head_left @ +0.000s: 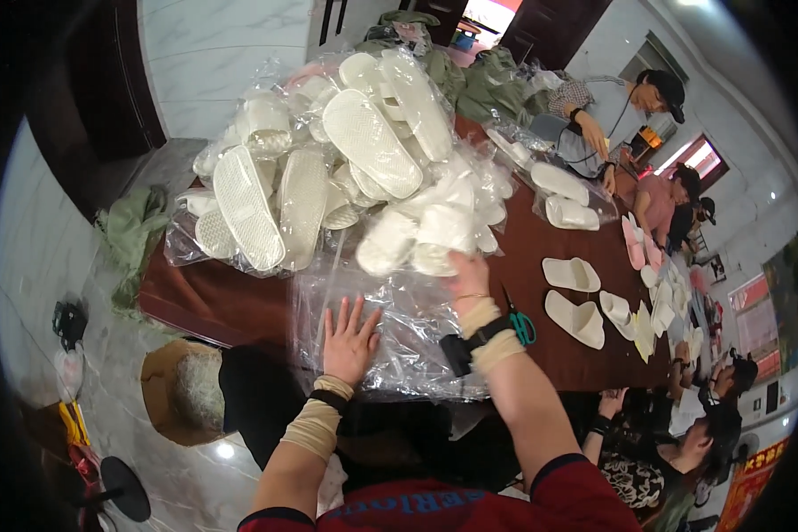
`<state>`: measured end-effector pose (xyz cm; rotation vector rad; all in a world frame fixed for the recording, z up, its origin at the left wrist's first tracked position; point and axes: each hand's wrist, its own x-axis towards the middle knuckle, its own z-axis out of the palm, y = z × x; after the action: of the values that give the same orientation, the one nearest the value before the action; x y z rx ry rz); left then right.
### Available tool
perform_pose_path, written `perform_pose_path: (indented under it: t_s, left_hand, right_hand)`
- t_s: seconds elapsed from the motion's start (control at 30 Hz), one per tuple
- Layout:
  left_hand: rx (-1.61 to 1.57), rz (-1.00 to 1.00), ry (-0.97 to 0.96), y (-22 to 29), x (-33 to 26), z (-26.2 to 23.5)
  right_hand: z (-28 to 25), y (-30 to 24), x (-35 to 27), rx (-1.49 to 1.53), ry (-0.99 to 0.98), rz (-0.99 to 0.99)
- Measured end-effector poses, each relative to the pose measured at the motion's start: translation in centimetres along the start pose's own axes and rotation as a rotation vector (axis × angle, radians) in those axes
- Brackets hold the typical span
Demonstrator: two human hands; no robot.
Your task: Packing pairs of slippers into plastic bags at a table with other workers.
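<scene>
My left hand (349,344) lies flat with fingers spread on a clear plastic bag (408,341) at the near edge of the table. My right hand (468,280) has its fingers closed at the near edge of a white slipper (443,238), one of a pair lying side by side just beyond the bag; the fingertips are partly hidden. Behind them rises a big heap of bagged white slippers (372,142), several with textured soles facing up. Green-handled scissors (521,328) lie to the right of my right wrist.
Loose slippers (575,319) lie along the brown-covered table (541,253) to the right. Co-workers sit along both of its sides, one person (594,115) at the far side. A cardboard box (182,390) with clear plastic stands on the floor at left, and green sacks (488,84) are piled behind.
</scene>
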<state>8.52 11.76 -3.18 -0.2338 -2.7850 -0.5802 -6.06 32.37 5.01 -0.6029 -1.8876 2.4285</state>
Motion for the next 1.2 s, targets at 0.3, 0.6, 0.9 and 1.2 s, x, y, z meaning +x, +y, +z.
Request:
perform_pose_path:
  t_s: [0.3,0.6,0.9,1.2]
  left_hand:
    - [0.029,0.029,0.004,-0.4,0.7,0.0]
    - [0.080,0.056,-0.144,-1.4,0.9,0.7]
    - [0.036,0.075,-0.100,-1.2,1.0,0.7]
    - [-0.862,-0.257,-0.002,-6.5,1.1,-1.5]
  right_hand:
    - [-5.8,-20.5,-5.4,-0.343,-0.586,-0.199]
    - [-5.4,-18.8,-3.1,-1.060,-0.809,-0.371]
    - [-9.3,1.9,-5.1,-1.125,-0.071,-0.935]
    - [-11.0,5.9,-5.2,-0.830,-0.226,-0.636]
